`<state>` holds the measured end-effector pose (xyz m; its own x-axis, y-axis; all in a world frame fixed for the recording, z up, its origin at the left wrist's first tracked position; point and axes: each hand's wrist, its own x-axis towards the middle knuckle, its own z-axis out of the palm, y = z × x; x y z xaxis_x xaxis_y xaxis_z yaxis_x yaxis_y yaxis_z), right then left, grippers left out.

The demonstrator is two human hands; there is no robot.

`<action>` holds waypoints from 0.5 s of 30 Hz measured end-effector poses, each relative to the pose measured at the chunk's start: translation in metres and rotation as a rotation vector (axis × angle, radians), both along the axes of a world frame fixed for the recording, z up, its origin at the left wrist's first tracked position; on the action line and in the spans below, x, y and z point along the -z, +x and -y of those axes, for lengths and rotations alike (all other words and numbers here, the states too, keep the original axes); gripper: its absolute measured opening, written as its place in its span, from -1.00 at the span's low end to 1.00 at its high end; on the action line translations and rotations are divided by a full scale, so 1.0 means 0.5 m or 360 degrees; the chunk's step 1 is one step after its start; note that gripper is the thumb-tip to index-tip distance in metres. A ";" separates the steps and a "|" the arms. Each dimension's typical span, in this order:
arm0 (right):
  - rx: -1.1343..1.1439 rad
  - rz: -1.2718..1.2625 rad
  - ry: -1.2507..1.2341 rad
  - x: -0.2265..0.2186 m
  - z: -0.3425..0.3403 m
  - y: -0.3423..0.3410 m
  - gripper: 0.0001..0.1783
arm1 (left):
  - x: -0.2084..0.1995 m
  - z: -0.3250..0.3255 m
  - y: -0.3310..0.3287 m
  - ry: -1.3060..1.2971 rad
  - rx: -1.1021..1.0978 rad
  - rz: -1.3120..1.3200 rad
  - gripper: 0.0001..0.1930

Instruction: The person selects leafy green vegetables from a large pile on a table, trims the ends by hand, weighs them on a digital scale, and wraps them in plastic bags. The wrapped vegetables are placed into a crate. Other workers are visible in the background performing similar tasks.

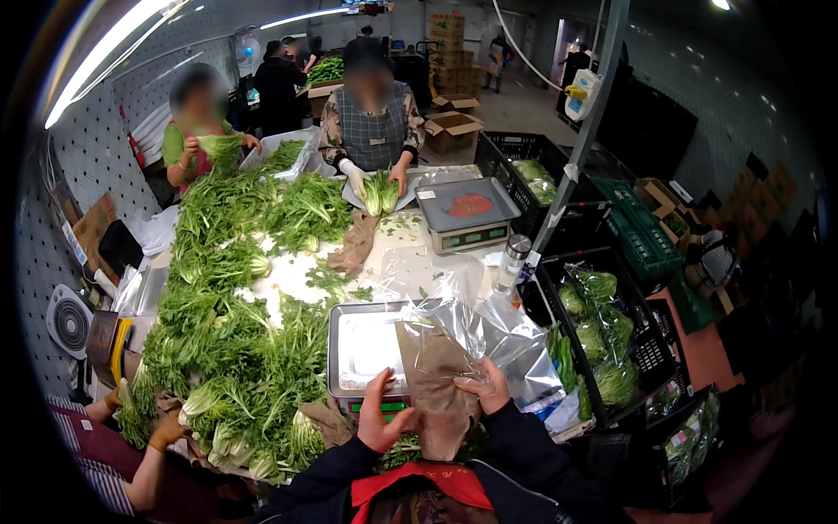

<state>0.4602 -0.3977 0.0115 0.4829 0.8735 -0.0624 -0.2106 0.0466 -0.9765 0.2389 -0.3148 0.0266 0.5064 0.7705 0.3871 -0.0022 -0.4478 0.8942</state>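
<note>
My right hand [487, 387] is closed on the edge of a brown cloth [438, 393], which hangs over the front of the near scale. Clear plastic film [454, 306] shines over the cloth's upper part; whether the two are joined I cannot tell. My left hand [381, 415] is open at the cloth's left side, thumb and fingers apart. Behind it is the near scale [362, 349], with a bare silver pan and a lit green display. Leafy green vegetables [236, 341] with pale stems are heaped to the left. Another brown cloth [325, 425] lies by my left sleeve.
Across the table, a person in a checked apron [375, 127] handles a bunch of greens [381, 192] beside a second scale [467, 210]. Other workers are at the left. A metal post [583, 131], a clear bottle [513, 262] and black crates [572, 262] stand right.
</note>
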 end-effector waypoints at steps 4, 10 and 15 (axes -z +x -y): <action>-0.0097 -0.0192 0.0064 0.027 -0.008 -0.009 -0.52 | 0.078 -0.008 -0.003 -0.0695 0.0282 0.0338 -0.68; 0.0070 -0.0250 0.0001 0.092 -0.038 -0.010 -0.60 | 0.124 -0.032 -0.040 -0.0771 0.0677 -0.0030 -0.95; 0.0119 -0.0312 -0.0043 0.072 -0.049 -0.039 -0.66 | 0.122 -0.003 -0.065 -0.1241 0.0533 0.0172 -0.90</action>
